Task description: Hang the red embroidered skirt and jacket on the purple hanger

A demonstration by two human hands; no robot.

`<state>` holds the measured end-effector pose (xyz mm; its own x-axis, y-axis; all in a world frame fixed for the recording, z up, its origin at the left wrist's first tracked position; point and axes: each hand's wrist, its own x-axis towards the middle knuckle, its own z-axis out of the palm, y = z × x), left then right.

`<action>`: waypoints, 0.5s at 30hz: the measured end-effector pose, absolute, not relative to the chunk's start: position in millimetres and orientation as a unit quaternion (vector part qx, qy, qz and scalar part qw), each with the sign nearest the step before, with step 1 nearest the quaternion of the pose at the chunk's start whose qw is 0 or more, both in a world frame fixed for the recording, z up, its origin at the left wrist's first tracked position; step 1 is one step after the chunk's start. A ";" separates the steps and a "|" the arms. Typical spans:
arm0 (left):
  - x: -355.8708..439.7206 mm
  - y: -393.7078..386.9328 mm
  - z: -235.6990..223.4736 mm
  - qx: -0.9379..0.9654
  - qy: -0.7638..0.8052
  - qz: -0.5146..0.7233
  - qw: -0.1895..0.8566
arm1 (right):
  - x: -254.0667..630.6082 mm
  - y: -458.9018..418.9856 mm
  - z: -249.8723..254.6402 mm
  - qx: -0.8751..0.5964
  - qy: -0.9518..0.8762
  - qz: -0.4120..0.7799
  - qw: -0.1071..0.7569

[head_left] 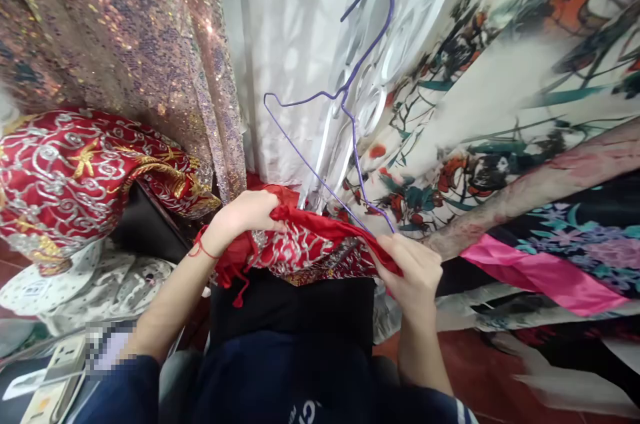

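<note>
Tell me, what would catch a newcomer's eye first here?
Probably the bright red cloth in the middle, gripped by the left hand and the right hand. Just above it stands out a thin purple hanger against pale fabric. Then comes the glittering sequined cloth at upper left, with a red garment in silver and gold patterns below it.

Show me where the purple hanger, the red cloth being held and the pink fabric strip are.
Purple hanger (344, 89): head view, on its neck below the hook.
Held red cloth (311, 247): head view, on its silver-patterned middle.
Pink fabric strip (549, 277): head view, on its shiny middle.
</note>
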<state>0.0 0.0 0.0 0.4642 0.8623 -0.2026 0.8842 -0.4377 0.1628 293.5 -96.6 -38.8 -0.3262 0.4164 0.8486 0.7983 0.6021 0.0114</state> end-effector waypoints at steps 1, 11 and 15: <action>-1.0 0.0 3.4 0.849 0.519 -0.021 0.099 | 291.6 -94.3 -38.3 -0.399 -0.777 -0.219 0.435; -4.4 11.3 42.0 0.776 0.589 0.167 0.154 | 237.4 -116.1 -16.7 -0.395 -0.759 -0.002 0.518; -6.5 29.7 38.5 0.723 0.538 0.378 0.211 | 216.0 -107.2 -32.6 -0.285 -0.779 0.271 0.488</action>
<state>-6.5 29.7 38.5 0.1339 0.9381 0.3193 0.6186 -0.3309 0.7126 216.0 -107.2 -32.6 -0.3612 0.7082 0.6066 0.1791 0.6911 -0.7002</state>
